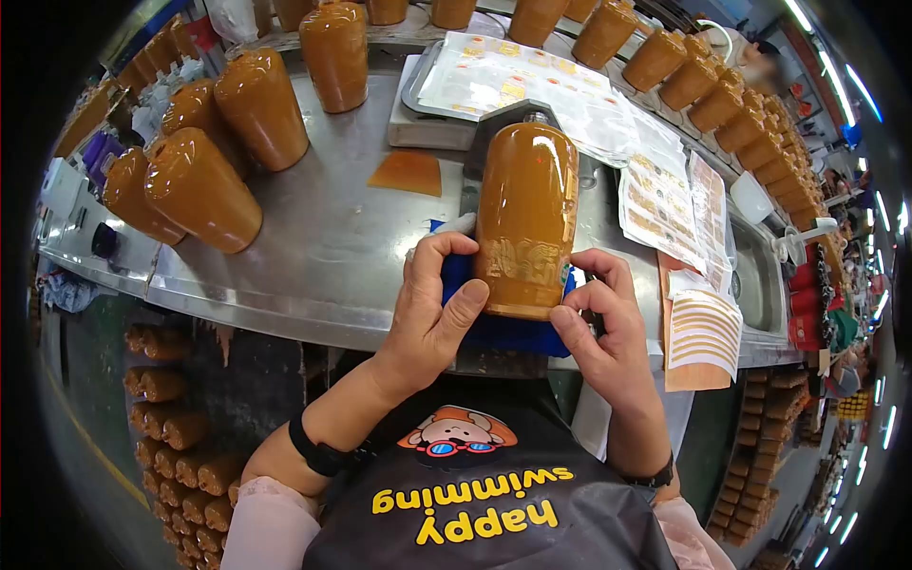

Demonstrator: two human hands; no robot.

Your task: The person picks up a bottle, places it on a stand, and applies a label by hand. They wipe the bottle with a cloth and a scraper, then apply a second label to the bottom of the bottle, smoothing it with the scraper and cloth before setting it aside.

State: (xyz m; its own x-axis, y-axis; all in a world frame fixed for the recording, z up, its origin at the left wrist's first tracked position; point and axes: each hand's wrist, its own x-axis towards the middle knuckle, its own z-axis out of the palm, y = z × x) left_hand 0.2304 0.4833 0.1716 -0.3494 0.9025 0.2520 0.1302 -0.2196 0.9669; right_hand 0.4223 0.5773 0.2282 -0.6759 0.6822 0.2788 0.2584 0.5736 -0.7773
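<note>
A glossy brown ceramic bottle (527, 204) lies tilted on a dark stand (472, 190), its base toward me and its neck pointing away. Gold relief-like decals show near its base and along its right side. My left hand (432, 299) grips the lower left side, fingers curled at the edge and thumb on the front. On the other side my right hand (608, 328) has its thumb at the base's right corner and bent fingers against the lower right side, by a small greenish mark. Blue material (513, 337) lies under the base.
Brown bottles (261, 109) stand at the left and in a row along the back. Printed decal sheets (532, 85) cover the far side of the metal table (313, 256). A strip sheet (703, 332) hangs over the front edge near a sink (758, 285). A brown piece (407, 173) lies left.
</note>
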